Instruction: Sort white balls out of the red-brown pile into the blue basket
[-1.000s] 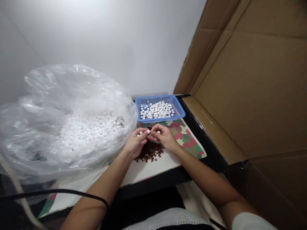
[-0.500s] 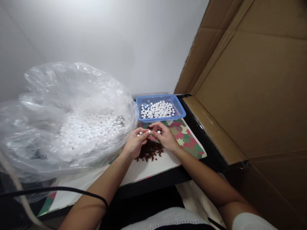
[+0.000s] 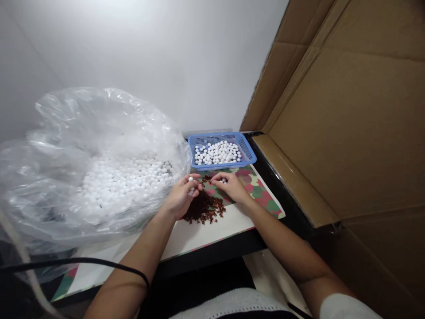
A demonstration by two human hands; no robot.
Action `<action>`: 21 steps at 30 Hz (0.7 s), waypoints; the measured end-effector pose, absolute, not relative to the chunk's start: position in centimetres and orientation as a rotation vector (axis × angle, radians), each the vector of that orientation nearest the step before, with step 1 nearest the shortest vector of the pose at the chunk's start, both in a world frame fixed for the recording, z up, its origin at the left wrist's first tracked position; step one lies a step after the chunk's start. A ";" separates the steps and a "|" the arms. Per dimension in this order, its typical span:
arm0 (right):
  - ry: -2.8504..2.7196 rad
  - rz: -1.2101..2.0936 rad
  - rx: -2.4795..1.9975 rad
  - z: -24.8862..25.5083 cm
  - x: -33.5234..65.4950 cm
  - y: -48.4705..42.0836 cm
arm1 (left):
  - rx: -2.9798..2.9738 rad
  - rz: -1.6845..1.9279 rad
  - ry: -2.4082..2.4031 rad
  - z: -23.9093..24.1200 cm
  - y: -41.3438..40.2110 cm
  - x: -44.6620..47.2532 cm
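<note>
My left hand [image 3: 179, 197] is curled around a few small white balls [image 3: 191, 179], over the left side of a pile of small reddish-brown pieces [image 3: 205, 210]. Across a narrow gap, my right hand [image 3: 235, 188] has thumb and fingertips pressed together beside a few brown pieces. White balls [image 3: 223, 180] also show within its curled fingers. Whether its fingertips pinch a brown piece is too small to tell. Just beyond both hands stands a blue plastic basket [image 3: 223, 167] holding many loose white balls [image 3: 219, 153].
A big clear plastic bag [image 3: 96, 106] full of white balls stands open on the left. Beneath the pile lies a camouflage-patterned sheet [image 3: 265, 197] with a white part. Cardboard [image 3: 365, 110] rises on the right. A black cable [image 3: 83, 261] crosses my left forearm.
My hands, which met at a white ball between their fingertips, have drawn apart. The left moved left and slightly down, keeping white balls; the right shifted slightly right.
</note>
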State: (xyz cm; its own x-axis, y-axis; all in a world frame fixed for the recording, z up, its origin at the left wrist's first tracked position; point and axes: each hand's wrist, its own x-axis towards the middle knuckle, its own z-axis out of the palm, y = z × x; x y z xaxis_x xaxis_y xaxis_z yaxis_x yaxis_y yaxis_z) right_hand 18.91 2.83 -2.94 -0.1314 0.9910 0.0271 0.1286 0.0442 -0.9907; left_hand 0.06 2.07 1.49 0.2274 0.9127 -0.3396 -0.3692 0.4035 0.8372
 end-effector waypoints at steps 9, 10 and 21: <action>-1.916 0.695 -1.310 -3.9 18.1 3.0 | 0.776 0.928 0.940 1.1 1.8 0.3; -1.868 0.737 -1.297 -3.7 18.1 2.9 | 0.765 0.931 0.940 1.2 1.8 0.3; -1.089 1.554 -1.008 -2.1 17.9 2.2 | 0.752 0.915 0.868 0.8 1.4 0.5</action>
State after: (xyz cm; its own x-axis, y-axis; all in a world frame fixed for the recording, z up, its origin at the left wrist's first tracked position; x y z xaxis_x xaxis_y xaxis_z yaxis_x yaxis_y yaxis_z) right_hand 17.94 2.18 -2.12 -0.2062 0.9734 -0.1002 -0.2378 -0.1491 -0.9598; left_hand 0.54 1.39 0.84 0.3376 0.8917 -0.3013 -0.3479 0.4157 0.8404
